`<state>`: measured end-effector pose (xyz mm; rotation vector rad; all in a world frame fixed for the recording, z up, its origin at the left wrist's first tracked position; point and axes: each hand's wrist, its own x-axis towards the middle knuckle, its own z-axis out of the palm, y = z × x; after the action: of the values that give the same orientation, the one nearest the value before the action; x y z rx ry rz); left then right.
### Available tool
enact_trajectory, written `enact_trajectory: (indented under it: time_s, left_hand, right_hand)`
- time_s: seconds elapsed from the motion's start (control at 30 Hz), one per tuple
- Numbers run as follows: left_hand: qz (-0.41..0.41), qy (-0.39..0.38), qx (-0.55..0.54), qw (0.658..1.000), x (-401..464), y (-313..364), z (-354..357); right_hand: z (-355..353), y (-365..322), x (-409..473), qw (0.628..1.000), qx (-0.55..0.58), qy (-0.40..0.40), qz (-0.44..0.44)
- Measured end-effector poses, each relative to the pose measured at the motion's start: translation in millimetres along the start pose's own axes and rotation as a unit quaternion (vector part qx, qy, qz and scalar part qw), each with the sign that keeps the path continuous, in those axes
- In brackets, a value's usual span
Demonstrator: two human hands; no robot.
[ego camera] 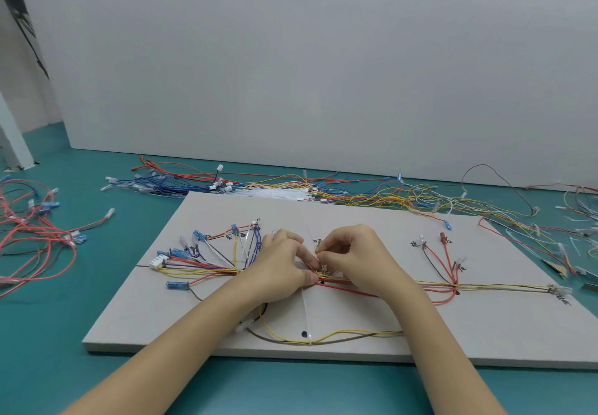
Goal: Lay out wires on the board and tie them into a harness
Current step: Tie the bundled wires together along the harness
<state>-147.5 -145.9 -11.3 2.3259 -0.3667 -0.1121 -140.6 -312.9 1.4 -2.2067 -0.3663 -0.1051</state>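
Note:
A grey board (356,217) lies on the teal table. Across it runs a bundle of red, yellow and dark wires (485,286), fanning out at the left into several blue and white connectors (197,236). At the board's middle my left hand (281,265) pinches the bundle between thumb and fingers. My right hand (352,257) pinches the head of a white cable tie (305,311) at the bundle; the tie's tail trails toward me over a yellow and brown wire loop (323,338).
Loose wires in blue, red and yellow (291,184) lie heaped behind the board along the white wall. A pile of red wires (35,236) lies on the left of the table. More wires and cable ties (579,236) sit at the right edge.

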Motion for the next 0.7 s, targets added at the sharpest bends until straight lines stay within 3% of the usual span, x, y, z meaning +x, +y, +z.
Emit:
enact_trajectory:
  time_s: [0.37, 0.7]
  left_hand:
    - [0.002, 0.003, 0.003, 1.000, 0.2, -0.6, 0.0]
    - [0.010, 0.005, 0.010, 1.000, -0.8, -1.2, 0.0]
  right_hand:
    - [1.4, -0.8, -2.0, 1.000, 0.014, -0.014, 0.019]
    - [0.9, 3.5, -5.4, 0.989, 0.134, -0.025, 0.062]
